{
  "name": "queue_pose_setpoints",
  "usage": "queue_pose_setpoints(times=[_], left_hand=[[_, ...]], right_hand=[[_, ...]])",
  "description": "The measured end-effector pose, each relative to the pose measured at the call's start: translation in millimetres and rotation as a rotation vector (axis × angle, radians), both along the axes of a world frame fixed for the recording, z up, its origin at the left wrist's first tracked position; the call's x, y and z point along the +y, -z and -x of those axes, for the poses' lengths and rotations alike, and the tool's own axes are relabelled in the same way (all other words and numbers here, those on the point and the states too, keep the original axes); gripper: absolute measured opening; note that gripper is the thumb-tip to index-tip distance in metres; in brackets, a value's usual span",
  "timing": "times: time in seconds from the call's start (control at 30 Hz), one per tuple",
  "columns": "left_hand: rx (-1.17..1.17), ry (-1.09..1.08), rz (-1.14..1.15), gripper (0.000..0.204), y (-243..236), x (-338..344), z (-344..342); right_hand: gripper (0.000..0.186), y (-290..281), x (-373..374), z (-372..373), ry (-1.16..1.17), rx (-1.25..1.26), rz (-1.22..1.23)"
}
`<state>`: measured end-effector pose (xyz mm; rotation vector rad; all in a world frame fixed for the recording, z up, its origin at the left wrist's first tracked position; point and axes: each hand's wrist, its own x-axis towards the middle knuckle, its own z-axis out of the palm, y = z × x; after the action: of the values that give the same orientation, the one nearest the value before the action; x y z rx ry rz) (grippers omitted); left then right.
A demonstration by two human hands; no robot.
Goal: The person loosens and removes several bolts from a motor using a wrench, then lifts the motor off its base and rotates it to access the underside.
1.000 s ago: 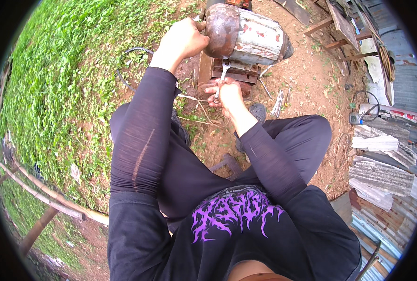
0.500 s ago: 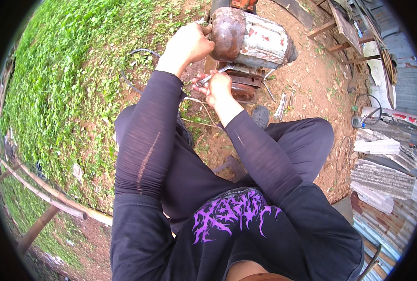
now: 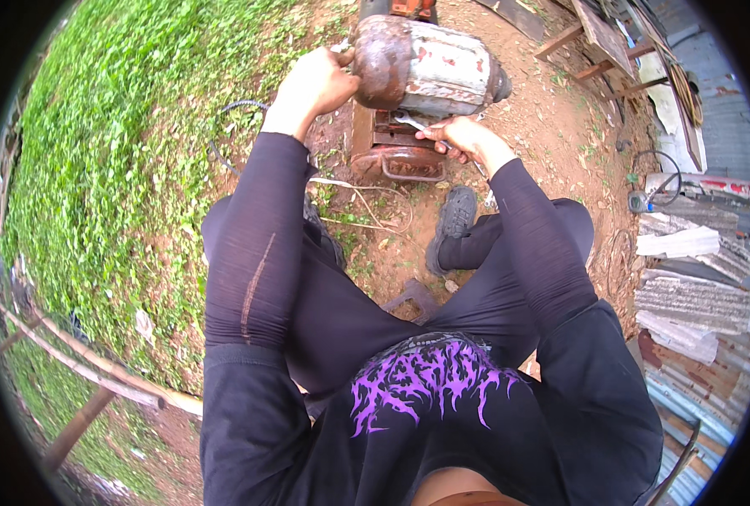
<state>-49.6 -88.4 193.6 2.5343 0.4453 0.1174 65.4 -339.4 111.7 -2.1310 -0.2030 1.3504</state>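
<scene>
A motor-like cylinder (image 3: 446, 67) with peeling white paint and a rusty rounded end lies across a rusty metal base (image 3: 398, 162). At its rusty end is my left hand (image 3: 320, 83), fingers curled closed; a bit of shiny metal shows by the fingertips, but what they hold is mostly hidden. My right hand (image 3: 467, 139) grips a silver wrench (image 3: 410, 122). The wrench's far jaw reaches beneath the cylinder, over the base; whether it sits on a bolt I cannot tell.
A pale cord (image 3: 370, 202) lies on the dirt near my shoe (image 3: 456, 221). Another wrench end (image 3: 489, 200) shows by my right leg. A dark cable (image 3: 223, 139) curves in the grass. Rightward are roofing pieces (image 3: 695, 299) and a wooden frame (image 3: 602, 51); bamboo poles (image 3: 96, 363) stand at left.
My right hand has moved right, from below the cylinder's rusty end, and its wrench now points leftward under the cylinder. My left hand stays at the rusty end. The view has shifted slightly.
</scene>
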Motion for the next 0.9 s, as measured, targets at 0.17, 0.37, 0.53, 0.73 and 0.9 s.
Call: queue_pose_setpoints(times=[0.17, 0.37, 0.53, 0.73, 0.9], left_hand=[[0.017, -0.031, 0.043, 0.052, 12, 10, -4], [0.065, -0.015, 0.031, 0.051, 4, 2, -3], [0.021, -0.026, 0.061, 0.049, 3, 2, -5], [0.031, -0.044, 0.019, 0.049, -4, 1, -7], [0.059, -0.067, 0.038, 0.046, -3, 2, -7]], right_hand=[[0.022, 25, -7, 31, 0.181, -0.146, -0.241], [0.020, 56, -30, 50, 0.324, -0.368, -0.304], [0.020, 46, -16, 69, 0.345, -0.279, -0.343], [0.022, 63, 21, 99, 0.505, -0.391, -0.334], [0.017, 80, 62, 138, 0.687, -0.354, -0.496]])
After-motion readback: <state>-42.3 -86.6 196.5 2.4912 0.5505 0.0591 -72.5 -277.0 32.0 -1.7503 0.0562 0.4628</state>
